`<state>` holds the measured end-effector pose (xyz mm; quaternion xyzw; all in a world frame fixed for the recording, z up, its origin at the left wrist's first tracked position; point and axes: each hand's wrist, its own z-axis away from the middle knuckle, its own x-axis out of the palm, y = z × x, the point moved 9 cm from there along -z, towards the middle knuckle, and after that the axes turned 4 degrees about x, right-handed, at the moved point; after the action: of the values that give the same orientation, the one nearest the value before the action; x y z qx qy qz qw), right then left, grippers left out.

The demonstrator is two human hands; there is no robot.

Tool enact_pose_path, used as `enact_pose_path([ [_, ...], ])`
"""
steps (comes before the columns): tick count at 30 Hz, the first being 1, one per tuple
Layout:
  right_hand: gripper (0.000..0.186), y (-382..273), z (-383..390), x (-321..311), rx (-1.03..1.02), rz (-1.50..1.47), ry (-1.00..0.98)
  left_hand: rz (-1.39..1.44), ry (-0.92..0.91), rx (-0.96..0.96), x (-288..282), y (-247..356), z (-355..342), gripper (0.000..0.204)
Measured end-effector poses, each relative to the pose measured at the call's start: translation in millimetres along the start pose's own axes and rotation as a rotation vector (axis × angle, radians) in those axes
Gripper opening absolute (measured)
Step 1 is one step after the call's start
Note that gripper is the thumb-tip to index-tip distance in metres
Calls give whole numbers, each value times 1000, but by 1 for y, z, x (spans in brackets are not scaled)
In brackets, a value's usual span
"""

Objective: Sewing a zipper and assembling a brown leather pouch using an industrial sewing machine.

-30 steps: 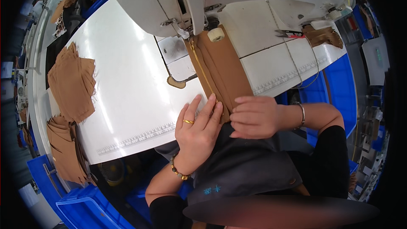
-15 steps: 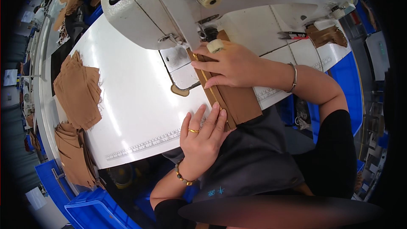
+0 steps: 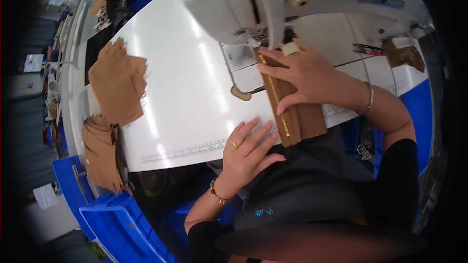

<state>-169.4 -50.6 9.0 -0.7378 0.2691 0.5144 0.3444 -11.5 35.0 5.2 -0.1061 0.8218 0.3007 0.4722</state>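
Observation:
A brown fabric piece [image 3: 313, 121] lies on the white sewing table, with a gold-toothed zipper [image 3: 286, 122] running lengthwise along its left side. Its far end reaches under the head of the white sewing machine [image 3: 209, 12], where the needle area is partly hidden. My right hand [image 3: 312, 75] rests on the fabric with fingers spread, their tips beside the zipper just in front of the machine. My left hand [image 3: 246, 156], a ring on one finger, is open near the table's front edge. It sits just left of the fabric's near end and holds nothing.
Two stacks of brown fabric pieces, one upper [image 3: 117, 83] and one lower [image 3: 103, 153], lie at the table's left edge. Red-and-black thread snips [image 3: 368, 49] and a brown scrap [image 3: 403, 56] sit at right. Blue bins [image 3: 117, 219] stand below left.
My left hand has come off the zipper's near end and opened beside it. My right hand stays on the fabric. The whole view has shifted, moving the scene rightward.

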Motion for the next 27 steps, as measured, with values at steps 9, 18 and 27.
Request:
enact_pose_path([
  [9, 98, 7, -1, 9, 105, 16, -96, -1023, 273, -514, -210, -158, 116, 36],
  [18, 97, 4, 0, 5, 67, 60, -60, -483, 550, -948, -282, -249, 251, 35],
  [27, 95, 0, -2, 1, 61, 58, -18, -515, 1106, -691, -426, -192, 221, 33],
])
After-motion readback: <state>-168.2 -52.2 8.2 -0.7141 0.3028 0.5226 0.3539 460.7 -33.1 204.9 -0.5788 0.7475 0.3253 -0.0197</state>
